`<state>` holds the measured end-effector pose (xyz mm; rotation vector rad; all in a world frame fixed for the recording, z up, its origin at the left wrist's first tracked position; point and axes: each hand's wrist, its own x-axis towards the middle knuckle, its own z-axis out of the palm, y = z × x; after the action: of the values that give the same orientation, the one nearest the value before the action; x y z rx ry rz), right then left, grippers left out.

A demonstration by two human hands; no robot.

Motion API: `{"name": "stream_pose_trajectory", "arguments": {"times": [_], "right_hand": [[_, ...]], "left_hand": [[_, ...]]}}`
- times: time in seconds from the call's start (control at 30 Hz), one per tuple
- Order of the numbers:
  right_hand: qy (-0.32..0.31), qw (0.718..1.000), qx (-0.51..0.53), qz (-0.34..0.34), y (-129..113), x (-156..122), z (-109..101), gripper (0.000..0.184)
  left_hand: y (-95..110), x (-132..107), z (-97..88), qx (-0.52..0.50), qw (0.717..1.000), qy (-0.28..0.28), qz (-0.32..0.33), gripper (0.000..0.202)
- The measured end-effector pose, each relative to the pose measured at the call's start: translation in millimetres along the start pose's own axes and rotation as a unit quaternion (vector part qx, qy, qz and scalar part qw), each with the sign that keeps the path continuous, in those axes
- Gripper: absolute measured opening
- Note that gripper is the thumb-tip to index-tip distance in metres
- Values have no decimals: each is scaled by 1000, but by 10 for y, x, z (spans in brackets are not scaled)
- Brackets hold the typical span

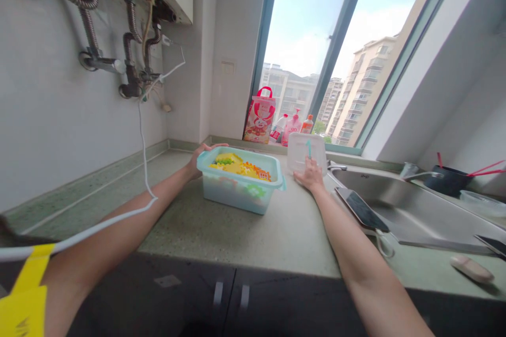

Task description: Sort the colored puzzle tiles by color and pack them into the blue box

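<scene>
A pale teal plastic storage box [237,197] stands on the counter in front of me. Inside it lie yellow, orange and green toy-like pieces [241,165]; I cannot make out their exact kind. My left hand [196,162] holds the box at its far left corner, with fingers reaching along the back rim. To the right of the box, a clear plastic lid [295,148] with a teal handle leans up near the window sill. My right hand [311,174] touches the lower part of that lid, fingers spread and thumb out to the left.
A steel sink [379,200] is on the right, with a phone [361,208] on its near left edge. A white cable [144,160] hangs across my left forearm. Bottles [292,128] and a red-handled bag [260,121] stand on the sill. A pale oval object [472,268] lies at front right.
</scene>
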<state>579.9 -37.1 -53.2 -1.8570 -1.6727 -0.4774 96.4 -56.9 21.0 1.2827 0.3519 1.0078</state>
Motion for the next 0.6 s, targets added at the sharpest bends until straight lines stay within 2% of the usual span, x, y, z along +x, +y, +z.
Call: {"name": "stream_pose_trajectory", "arguments": {"times": [0.23, 0.43, 0.6], "right_hand": [[-36, 999, 6, 17, 306, 254, 197, 93], [-57, 998, 17, 0, 380, 397, 270, 90], [-67, 998, 16, -1, 417, 438, 325, 90]], "left_hand": [[-35, 11, -72, -20, 1000, -2, -3, 61], [-76, 49, -181, -31, 999, -31, 0, 59], [-92, 60, -185, -45, 998, -44, 5, 61]]}}
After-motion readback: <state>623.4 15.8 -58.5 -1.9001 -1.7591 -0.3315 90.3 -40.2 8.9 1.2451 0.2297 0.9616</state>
